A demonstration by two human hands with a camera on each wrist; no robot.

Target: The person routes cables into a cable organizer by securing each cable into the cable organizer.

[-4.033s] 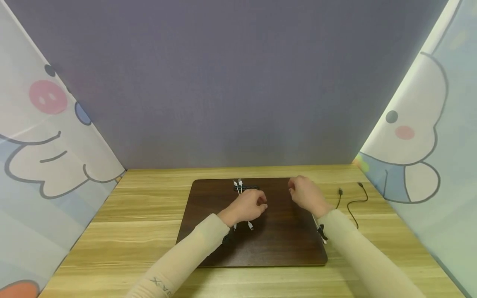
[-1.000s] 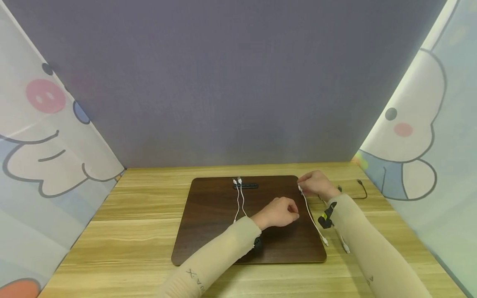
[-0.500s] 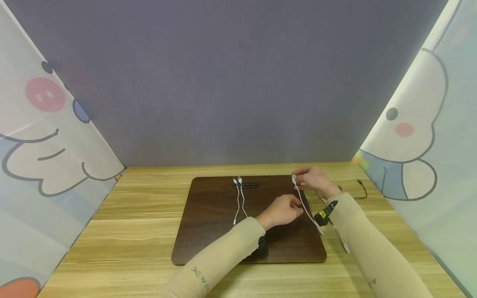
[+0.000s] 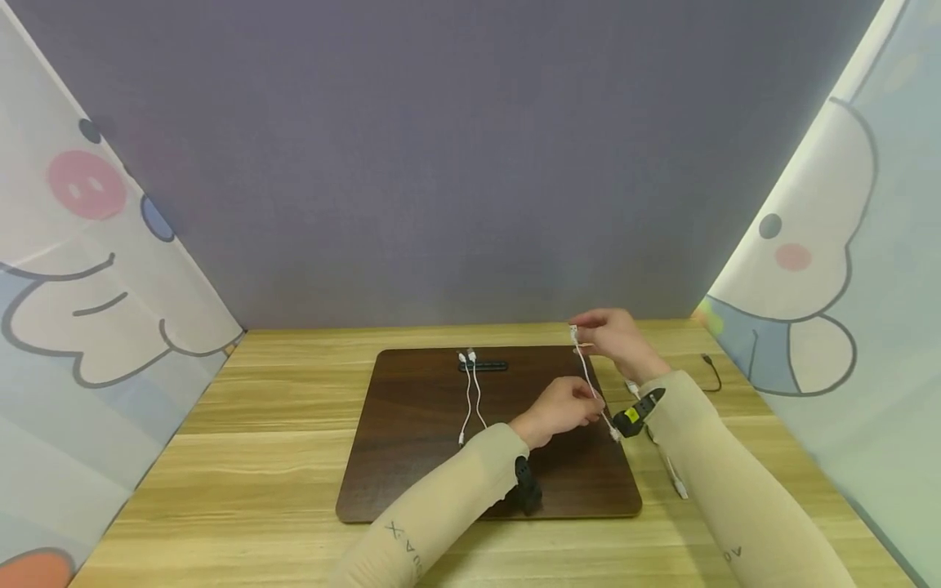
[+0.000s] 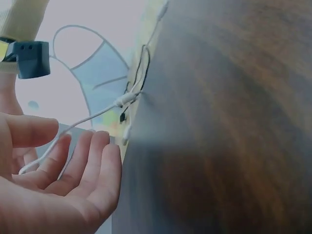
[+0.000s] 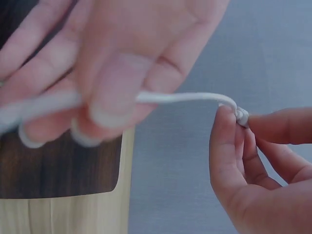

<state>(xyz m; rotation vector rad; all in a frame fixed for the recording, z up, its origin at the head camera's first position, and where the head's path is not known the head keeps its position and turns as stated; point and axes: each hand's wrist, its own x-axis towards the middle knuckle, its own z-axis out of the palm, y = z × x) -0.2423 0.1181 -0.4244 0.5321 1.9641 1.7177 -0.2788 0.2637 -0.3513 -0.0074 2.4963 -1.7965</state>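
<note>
Higher than half a second ago: white cable (image 6: pixel 180 97) and right hand (image 4: pixel 613 343)

Raised near the far right corner of the brown board (image 4: pixel 419 425): the plug (image 4: pixel 573 331), pinched between the right hand's thumb and fingertips. Also shifted upward, to about mid-cable: left hand (image 4: pixel 562 406), with thumb and forefinger round the cable in a seemingly light pinch, other fingers loosely curved side by side. At the board's right edge: the lower connector (image 5: pixel 125 99), resting or hanging, impossible to tell which.

Likeliest trouble, as a judgement: a slip at the left hand, from so slight a grip on so thin a line. Next, a swing of the lower connector, then a snag on the right wrist camera (image 4: pixel 636 418) or on another white cable (image 4: pixel 680 488) off that right edge; depth between them unclear. Possible too: a twist of the plug in the fingertips, from the tight bend just behind it. Less exposed: two white cables (image 4: pixel 468 384) farther left, across the black strip (image 4: pixel 491 367) near the board's far edge.
</note>
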